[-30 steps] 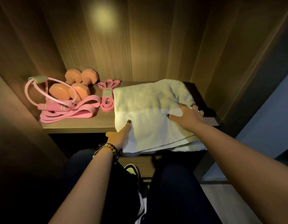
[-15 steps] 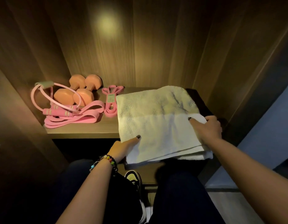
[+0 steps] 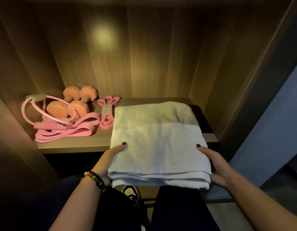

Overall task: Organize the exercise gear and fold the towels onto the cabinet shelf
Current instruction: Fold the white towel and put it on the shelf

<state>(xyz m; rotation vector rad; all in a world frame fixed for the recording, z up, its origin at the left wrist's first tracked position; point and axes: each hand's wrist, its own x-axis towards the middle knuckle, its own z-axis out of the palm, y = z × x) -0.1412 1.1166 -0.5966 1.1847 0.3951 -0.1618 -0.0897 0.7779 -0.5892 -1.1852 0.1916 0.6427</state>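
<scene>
A folded white towel [image 3: 157,140] lies partly on the wooden cabinet shelf [image 3: 72,144], its near half hanging out past the shelf's front edge. My left hand [image 3: 109,159] grips the towel's near left side, thumb on top. My right hand [image 3: 214,164] grips the near right side the same way. On the shelf's left stand two orange dumbbells [image 3: 72,104], a pink jump rope [image 3: 51,125], wide pink resistance bands [image 3: 67,132] and a thin pink band with a label [image 3: 107,114].
Wooden cabinet walls close in at the left, back and right. Something dark [image 3: 202,119] lies under the towel's far right part. My dark-trousered legs and a shoe [image 3: 131,192] are below the shelf. A blue-grey wall [image 3: 269,122] is at the right.
My right hand slid from the towel's top to its near right edge, and my left hand moved to the near left edge. The towel now sticks out further toward me.
</scene>
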